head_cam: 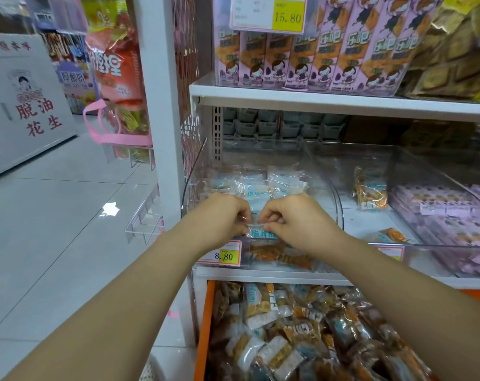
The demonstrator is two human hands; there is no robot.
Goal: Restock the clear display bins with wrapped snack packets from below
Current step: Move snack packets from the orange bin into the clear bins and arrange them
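Note:
Both hands meet at the front rim of the left clear display bin [190,188]. My left hand [223,215] and my right hand [293,218] each pinch one end of a clear wrapped snack packet [259,232] with blue lettering, held level just over the rim. More packets of the same kind [263,182] lie heaped inside that bin. Below the shelf, an orange-sided drawer [205,325] stands pulled out, full of several wrapped snack packets [302,325].
The neighbouring clear bin [370,158] holds a few orange packets [370,191]; purple packets [436,204] fill the bin further right. A price tag reading 8.80 [225,255] hangs on the shelf front. Pink boxes [310,61] stand on the shelf above. Tiled aisle floor [68,215] lies left.

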